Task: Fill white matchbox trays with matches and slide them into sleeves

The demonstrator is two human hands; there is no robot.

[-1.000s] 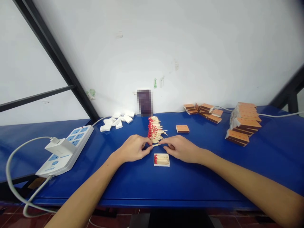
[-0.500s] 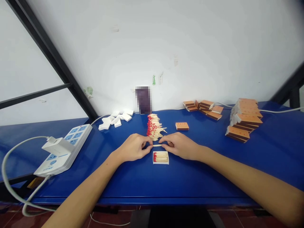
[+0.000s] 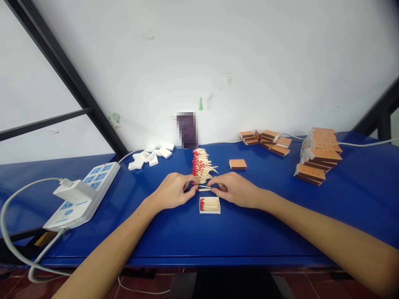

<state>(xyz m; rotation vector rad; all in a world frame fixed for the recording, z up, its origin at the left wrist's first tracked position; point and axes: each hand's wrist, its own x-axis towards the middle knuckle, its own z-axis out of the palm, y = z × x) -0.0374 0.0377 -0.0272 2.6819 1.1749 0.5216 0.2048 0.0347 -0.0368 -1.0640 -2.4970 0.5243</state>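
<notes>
Now, loose matches: at least 2 lie between the left hand (image 3: 175,191) and the right hand (image 3: 233,190), just off the near end of the match pile (image 3: 200,168), with a red head showing at the left end.
Left hand: thumb and forefinger curve toward each other by the red-headed ends; whether they are closed on a match, I cannot tell.
Right hand: thumb and forefinger are at the plain ends; too small a detail to say if they grip.
Open tray (image 3: 210,212): on the blue counter (image 3: 174,236), nearer the person than both hands and touched by neither; a layer of matches lies in it, heads left.
Fingertip work: seemingly separating a few sticks from the pile and evening them up between the 2 hands.
Next pinch: calls, I judge, for a light hold at both ends, heads kept left, clear of the pile so its nearest sticks aren't dragged along.
Orange matchboxes: 1 (image 3: 237,164) sits alone beyond the right hand; a leaning stack (image 3: 326,154) stands farther right.
</notes>
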